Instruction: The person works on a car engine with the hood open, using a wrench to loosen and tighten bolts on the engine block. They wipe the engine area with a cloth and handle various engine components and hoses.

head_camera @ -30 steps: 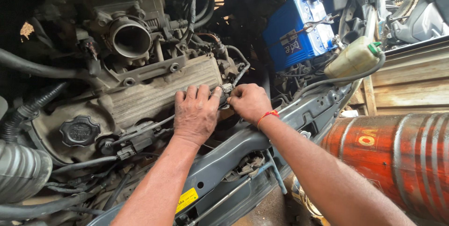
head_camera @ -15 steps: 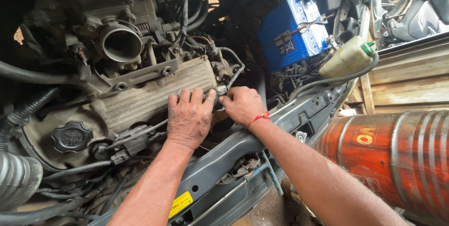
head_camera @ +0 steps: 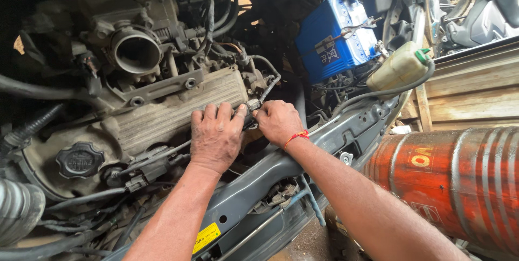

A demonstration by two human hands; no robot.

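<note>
Here, line by line:

Connector: a small plug-like part (head_camera: 252, 104) sits at the right end of the ribbed engine cover (head_camera: 173, 115), where a thin hose (head_camera: 268, 85) comes down to it. Both hands crowd it, so its shape is hard to make out.

Left hand: the left hand (head_camera: 216, 136) lies palm down over the cover's lower right corner, fingers spread flat, index fingertip reaching to the connector. Whether the thumb pinches anything is hidden under the hand.

Right hand: the right hand (head_camera: 278, 122) is curled, knuckles up, fingertips tucked in at the connector from the right. It seems to grip the part, but the fingertips are hidden and I cannot tell how firmly. A red thread (head_camera: 295, 137) circles the wrist.

Below the hands: a grey crossbar (head_camera: 259, 185) runs under both forearms, bearing a yellow sticker (head_camera: 207, 236). What lies beneath it is dark and tangled.

Left of the cover: a round black filler cap (head_camera: 80, 159) and a bundle of cables (head_camera: 140, 172); a ribbed hose (head_camera: 19, 212) is cut off by the left edge.

Above: an open round intake throat (head_camera: 135, 53), its inside in shadow.

Right: a blue battery (head_camera: 330, 37), a pale fluid tank with a green cap (head_camera: 400, 66), wooden planks (head_camera: 470, 93), and an orange drum (head_camera: 459, 180) cut off at the right edge.

Top right corner: part of a motorbike (head_camera: 476, 7), only partly in view.
</note>
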